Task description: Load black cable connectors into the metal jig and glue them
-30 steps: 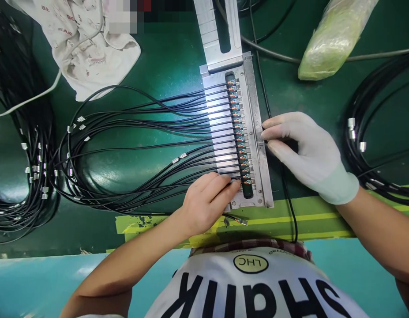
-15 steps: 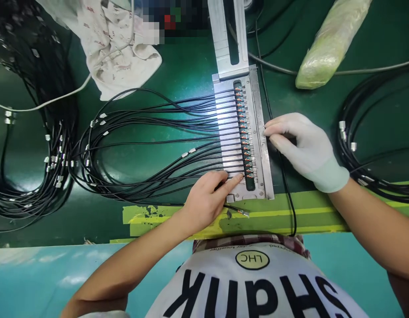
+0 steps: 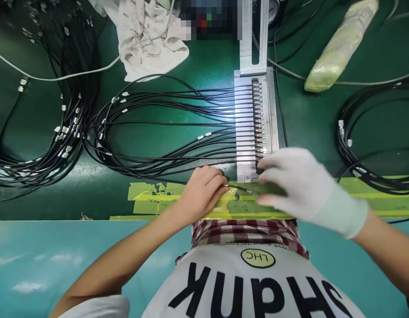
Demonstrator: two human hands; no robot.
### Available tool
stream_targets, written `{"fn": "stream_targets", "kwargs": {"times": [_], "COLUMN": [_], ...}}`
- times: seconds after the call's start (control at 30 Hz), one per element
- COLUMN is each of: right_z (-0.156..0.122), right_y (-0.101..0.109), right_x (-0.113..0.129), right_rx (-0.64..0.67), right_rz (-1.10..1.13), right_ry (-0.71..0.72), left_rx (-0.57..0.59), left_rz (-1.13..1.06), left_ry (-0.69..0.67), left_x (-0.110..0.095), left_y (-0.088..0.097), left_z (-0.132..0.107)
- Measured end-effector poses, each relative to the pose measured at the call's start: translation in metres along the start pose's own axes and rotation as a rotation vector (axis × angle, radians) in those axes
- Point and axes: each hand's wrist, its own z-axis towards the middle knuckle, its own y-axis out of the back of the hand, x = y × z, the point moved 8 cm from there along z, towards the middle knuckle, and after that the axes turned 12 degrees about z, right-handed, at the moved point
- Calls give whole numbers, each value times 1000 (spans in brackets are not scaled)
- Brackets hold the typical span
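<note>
A metal fixture (image 3: 273,110) lies on the green table, with several black cables (image 3: 178,128) seated in its slots and their stripped ends (image 3: 258,119) lined up in a dark channel. My bare left hand (image 3: 200,192) is curled at the fixture's near left corner, pinching a loose black cable (image 3: 239,189) that lies over the yellow tape. My gloved right hand (image 3: 297,181) hovers over the fixture's near end, blurred, fingers pointing left toward the loose cable's tip.
A bundle of black cables (image 3: 42,132) with metal ferrules lies at left, another coil (image 3: 366,145) at right. A white cloth (image 3: 148,31) and a wrapped yellow-green package (image 3: 339,44) sit at the back. Yellow tape (image 3: 148,198) marks the table's near edge.
My right hand moved from the fixture's right side down to its near end. My left hand slid off the fixture's last slots to the loose cable at the tape. The view shifted.
</note>
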Motion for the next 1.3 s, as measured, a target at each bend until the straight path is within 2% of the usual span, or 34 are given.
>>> {"fn": "stream_targets", "kwargs": {"times": [0.07, 0.13, 0.2, 0.3, 0.37, 0.43, 0.53, 0.67, 0.8, 0.87, 1.0, 1.13, 1.3], "right_z": [-4, -6, -6, -4, -2, 1, 5, 4, -5, -6, -2, -1, -1], "right_y": [-22, -30, -25, -7, -1, 1, 5, 22, 42, 42, 40, 42, 44], "right_x": [19, 25, 23, 9, 2, -1, -8, -34, -76, -89, -95, -97, -99], "right_rx": [59, 29, -46, -159, -195, -199, -202, -265, -476, -512, -480, -456, -438], "right_rz": [-35, -25, 51, 191, 256, 301, 333, 343, 414, 435, 446, 470, 472], "right_ry": [91, 133, 120, 1, -73, -104, -112, -140, -270, -311, -320, -323, -326], "left_rx": [-26, -54, -96, -203, -266, -293, -260, -220, -211, -230, -279, -244, -230], "left_rz": [-28, -14, 56, 210, 271, 224, -17, -175, -95, -18, 104, 138, 202], "left_ry": [-1, -9, 2, 103, 142, 86, -19, -8, -46, -65, -40, 4, -19], "left_x": [0, 3, 10, 26, 25, 12, -9, -10, -7, -9, -12, -11, -16], "left_y": [4, 13, 26, 47, 52, 46, 26, 15, 17, 16, 10, 4, 6], "left_z": [-3, -8, -16, -27, -27, -17, 6, 28, 40, 44, 49, 55, 60]}}
